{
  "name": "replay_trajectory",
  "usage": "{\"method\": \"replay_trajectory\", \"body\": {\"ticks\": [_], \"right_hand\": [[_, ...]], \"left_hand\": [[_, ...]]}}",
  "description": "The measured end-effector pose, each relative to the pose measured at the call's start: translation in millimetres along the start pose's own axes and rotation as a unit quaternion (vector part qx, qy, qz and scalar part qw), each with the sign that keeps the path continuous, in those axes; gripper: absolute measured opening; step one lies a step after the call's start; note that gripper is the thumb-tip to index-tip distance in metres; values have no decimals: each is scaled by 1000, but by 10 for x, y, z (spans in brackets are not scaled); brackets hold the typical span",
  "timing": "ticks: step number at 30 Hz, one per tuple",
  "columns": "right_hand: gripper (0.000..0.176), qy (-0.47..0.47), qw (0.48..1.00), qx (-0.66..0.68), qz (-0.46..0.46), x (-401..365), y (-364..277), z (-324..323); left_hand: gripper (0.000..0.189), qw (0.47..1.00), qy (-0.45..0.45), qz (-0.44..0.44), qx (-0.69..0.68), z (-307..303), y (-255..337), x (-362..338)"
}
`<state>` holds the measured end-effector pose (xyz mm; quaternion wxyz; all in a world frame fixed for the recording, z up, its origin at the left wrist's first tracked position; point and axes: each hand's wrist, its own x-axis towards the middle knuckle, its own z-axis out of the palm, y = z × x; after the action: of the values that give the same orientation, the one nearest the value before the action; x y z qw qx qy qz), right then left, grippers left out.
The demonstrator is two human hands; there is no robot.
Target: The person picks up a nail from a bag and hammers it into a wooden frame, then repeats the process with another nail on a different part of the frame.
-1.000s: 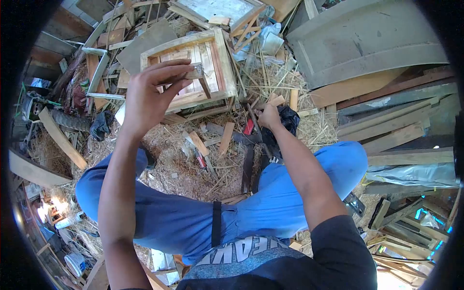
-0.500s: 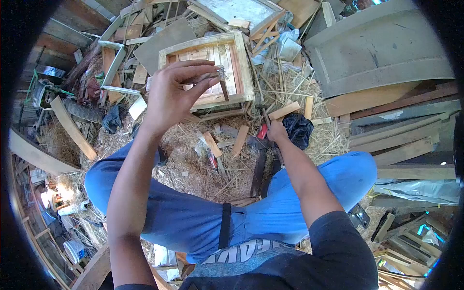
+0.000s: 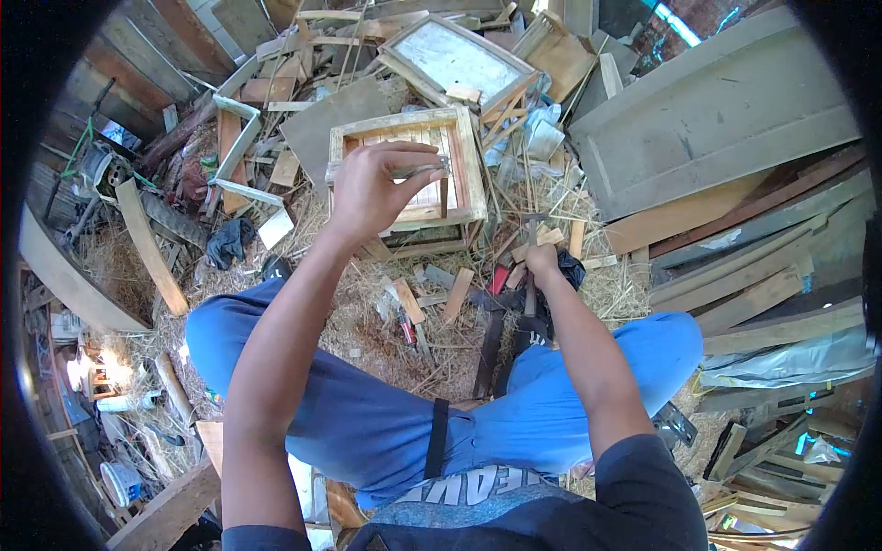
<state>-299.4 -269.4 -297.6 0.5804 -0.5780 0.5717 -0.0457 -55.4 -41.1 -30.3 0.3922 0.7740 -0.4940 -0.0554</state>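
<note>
My left hand (image 3: 378, 188) is raised over a small wooden frame (image 3: 469, 156) with slats inside. Its thumb and fingers pinch a thin brown strip (image 3: 445, 195) that hangs downward, with a pale, shiny bit at its top. My right hand (image 3: 542, 261) is lower, wrapped round the handle of a hammer (image 3: 530, 298), whose head points away from me. Beside that hand are a black plastic bag (image 3: 571, 268), partly hidden, and a red object (image 3: 499, 278). Short wood offcuts (image 3: 457, 294) lie on the ground between my knees.
A grey panel (image 3: 717, 119) leans at the right above stacked boards (image 3: 763, 308). Behind the frame lies a larger white-panelled frame (image 3: 455, 60) among scrap wood. Long curved planks (image 3: 152, 248) stand at the left. Straw and shavings cover the ground.
The view has tilted, so the scene sits lower in it. The hammer's head has swung to the right and now points straight away from me. My left hand keeps its pinch on the strip.
</note>
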Motion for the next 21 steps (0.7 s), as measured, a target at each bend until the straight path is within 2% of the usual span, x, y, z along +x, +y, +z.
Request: {"method": "replay_trajectory", "body": {"ticks": [2, 3, 7, 9, 10, 12, 13, 15, 18, 21], "right_hand": [[24, 121, 991, 44, -23, 47, -112, -27], [11, 90, 992, 87, 0, -202, -417, -100], [12, 81, 989, 99, -77, -640, -1162, -411], [19, 58, 983, -24, -172, -1000, -1599, -601], [19, 58, 982, -22, -178, -1179, -1787, -678], [23, -19, 970, 20, -242, -1493, -2143, -794], [23, -23, 969, 19, -247, -1603, -2283, -826], [25, -79, 957, 70, -270, -1757, -2495, -827], [27, -109, 945, 132, -279, -1886, -2565, -747], [28, -112, 944, 111, -290, -1831, -2530, -671]], "left_hand": [[25, 999, 29, 36, 9, 53, -98, 4], [25, 999, 33, 36, 23, 62, -109, 4], [25, 999, 26, 20, 35, 70, -113, -22], [26, 999, 9, 9, 32, 9, -34, -41], [27, 1000, -12, -7, 25, -11, 5, -34], [27, 999, -7, 5, 39, -18, -9, -18], [27, 999, -22, -9, 40, -29, 9, -25], [27, 998, -43, -15, 37, -60, 30, -18], [27, 998, -44, -15, 43, -97, 15, 12], [25, 999, -39, -14, 16, -119, -8, 59]]}}
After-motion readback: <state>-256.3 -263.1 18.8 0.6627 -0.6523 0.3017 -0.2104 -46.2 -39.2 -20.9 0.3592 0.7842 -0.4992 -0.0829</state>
